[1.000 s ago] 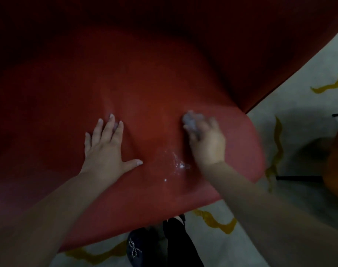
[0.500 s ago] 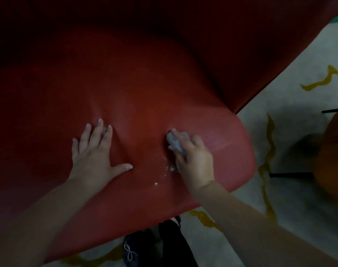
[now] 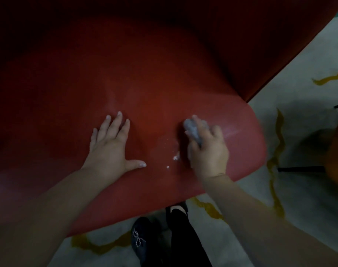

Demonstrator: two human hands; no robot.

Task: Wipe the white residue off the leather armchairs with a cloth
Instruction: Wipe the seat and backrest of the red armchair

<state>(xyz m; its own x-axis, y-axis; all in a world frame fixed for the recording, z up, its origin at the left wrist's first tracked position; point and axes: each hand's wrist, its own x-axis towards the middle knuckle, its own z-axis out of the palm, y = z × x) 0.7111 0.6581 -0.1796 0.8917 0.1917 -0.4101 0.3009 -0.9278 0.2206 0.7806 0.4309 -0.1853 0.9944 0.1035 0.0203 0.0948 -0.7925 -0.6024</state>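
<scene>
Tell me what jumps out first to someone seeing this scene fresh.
The big red leather armchair seat fills most of the view, and two bare hands press on it. The right hand holds a crumpled grey cloth beside white residue near the seat's front edge, while the left hand lies flat, fingers spread, to the left of the specks. Below, a dark shoe with a beaded bow stands on pale floor.

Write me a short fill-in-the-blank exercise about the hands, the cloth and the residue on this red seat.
1. The grey cloth is gripped in the ____ hand.
2. The left hand lies flat on the red seat with its fingers ____.
3. The white residue lies ____ the two hands.
4. The dark shoe below the seat's front edge bears a beaded ____.

Missing words: right; spread; between; bow
</scene>
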